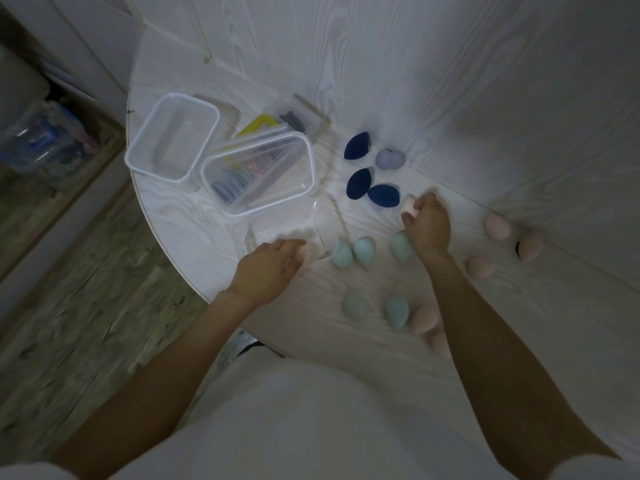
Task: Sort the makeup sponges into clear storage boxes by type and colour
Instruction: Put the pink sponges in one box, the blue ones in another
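My right hand grips a pale pink sponge just above the table. My left hand reaches into a small clear box near the table's front edge and holds a pink sponge at its fingertips. Three dark blue sponges and one lilac sponge lie behind the right hand. Several teal sponges lie between and below my hands. Pink sponges are scattered to the right and beside my right forearm.
Two larger clear tubs stand at the left: an empty one and one over coloured items. A small clear case with dark pieces sits behind them. The round white table ends at the left over a wooden floor.
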Motion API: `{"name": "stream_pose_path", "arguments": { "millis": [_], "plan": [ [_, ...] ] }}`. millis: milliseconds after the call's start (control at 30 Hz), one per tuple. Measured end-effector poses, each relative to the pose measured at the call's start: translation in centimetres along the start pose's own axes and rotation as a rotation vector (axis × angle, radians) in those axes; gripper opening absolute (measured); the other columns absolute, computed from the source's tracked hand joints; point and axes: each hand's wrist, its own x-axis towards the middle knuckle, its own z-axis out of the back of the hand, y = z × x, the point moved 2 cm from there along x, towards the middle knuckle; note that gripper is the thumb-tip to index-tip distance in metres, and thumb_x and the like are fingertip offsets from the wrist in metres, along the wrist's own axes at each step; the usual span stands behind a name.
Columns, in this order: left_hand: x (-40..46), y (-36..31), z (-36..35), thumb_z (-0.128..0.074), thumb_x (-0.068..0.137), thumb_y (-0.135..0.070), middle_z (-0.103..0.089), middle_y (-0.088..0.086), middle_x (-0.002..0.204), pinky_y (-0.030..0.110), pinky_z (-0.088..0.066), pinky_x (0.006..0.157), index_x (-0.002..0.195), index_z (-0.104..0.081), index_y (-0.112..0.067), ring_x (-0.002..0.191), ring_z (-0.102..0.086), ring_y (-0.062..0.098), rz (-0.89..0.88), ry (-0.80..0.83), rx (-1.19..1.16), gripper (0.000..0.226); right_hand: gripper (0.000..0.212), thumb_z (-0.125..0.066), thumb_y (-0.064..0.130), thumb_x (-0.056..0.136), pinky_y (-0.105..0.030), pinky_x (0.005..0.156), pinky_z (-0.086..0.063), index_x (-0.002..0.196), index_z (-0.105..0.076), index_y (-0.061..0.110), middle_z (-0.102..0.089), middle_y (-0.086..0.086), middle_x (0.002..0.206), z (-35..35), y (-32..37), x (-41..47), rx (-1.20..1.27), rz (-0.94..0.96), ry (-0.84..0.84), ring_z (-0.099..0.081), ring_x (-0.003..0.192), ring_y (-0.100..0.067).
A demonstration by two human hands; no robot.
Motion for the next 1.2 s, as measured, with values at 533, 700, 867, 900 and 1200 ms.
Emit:
{"name": "stream_pose_path", "arguments": {
  "millis": [533,700,867,900,1200],
  "plan": [
    [1.2,0.8,0.6,-0.052,0.093,-0.037,-0.062,-0.001,0.112,0.034,-0.049,0.073,0.121,-0.058,-0.030,0.095,-0.058,0.018,0.076,0.014,-0.060,0.030,0.020,-0.072,0.010,0.066,-0.032,0.064,-0.037,0.078,-0.057,0.015,-0.057,-0.001,0.070,-2.4,10.9,-9.2,-0.279,0.793,0.076,-0.047,0.070,-0.023],
    [-0.2,0.5,0.0,-0.044,0.091,-0.054,-0.057,-0.006,0.127,0.033,-0.046,0.078,0.131,-0.050,-0.035,0.112,-0.055,0.019,0.046,0.023,0.008,0.045,0.023,-0.072,0.004,0.056,-0.025,0.063,-0.023,0.051,-0.055,0.018,-0.046,0.005,0.047,-3.0,12.5,-9.1,-0.589,0.906,0.096,-0.047,0.063,-0.018],
    [-0.5,0.4,-0.5,-0.045,0.087,-0.060,-0.051,-0.008,0.133,0.038,-0.048,0.082,0.136,-0.043,-0.037,0.119,-0.048,0.021,0.000,0.055,0.105,0.054,0.015,-0.062,0.015,0.075,-0.025,0.070,-0.015,0.060,-0.061,0.019,-0.044,0.007,0.054,-2.4,12.3,-9.1,-0.658,0.908,0.235,-0.045,0.080,-0.018],
    [-0.5,0.4,-0.6,-0.045,0.088,-0.059,-0.051,-0.008,0.134,0.038,-0.048,0.082,0.136,-0.042,-0.036,0.119,-0.048,0.021,-0.001,0.053,0.103,0.054,0.015,-0.057,0.018,0.082,-0.025,0.072,-0.015,0.068,-0.064,0.018,-0.046,0.006,0.059,-2.6,12.0,-9.0,-0.653,0.904,0.271,-0.041,0.086,-0.018],
    [-0.7,0.3,-0.6,-0.046,0.087,-0.058,-0.050,-0.007,0.134,0.035,-0.047,0.078,0.137,-0.042,-0.033,0.120,-0.046,0.020,-0.021,0.002,0.116,0.055,0.026,-0.053,0.028,0.087,-0.025,0.074,-0.017,0.080,-0.073,0.014,-0.064,0.004,0.080,-2.7,11.2,-9.4,-0.500,0.817,0.202,-0.042,0.092,-0.020]
  ]
}}
